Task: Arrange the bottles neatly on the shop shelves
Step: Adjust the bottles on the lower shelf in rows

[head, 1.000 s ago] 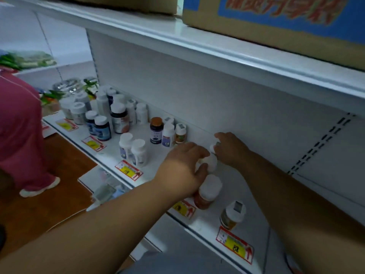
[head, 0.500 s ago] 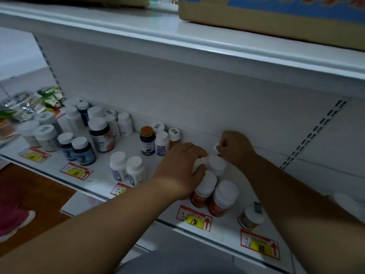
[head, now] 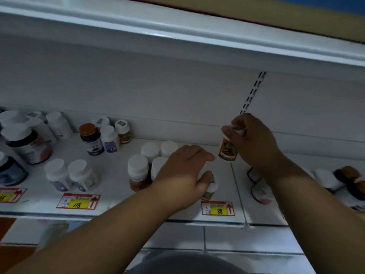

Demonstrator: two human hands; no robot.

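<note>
Price tag (head: 78, 201) on shelf edge, lower left of frame: I read "118" on yellow, red arrow beside it. Tag (head: 218, 208) lower centre, below my left hand: "88" on yellow, red arrow. Far-left tag (head: 9, 195): digits too blurred. Bottle labels: print unreadable.

Dim bluish light, white metal back panel (head: 158, 86) with slotted upright (head: 253, 91), upper shelf edge (head: 177, 34) overhead, pale tiled floor (head: 246, 240) below, brown floor patch (head: 7, 224) at left.
</note>
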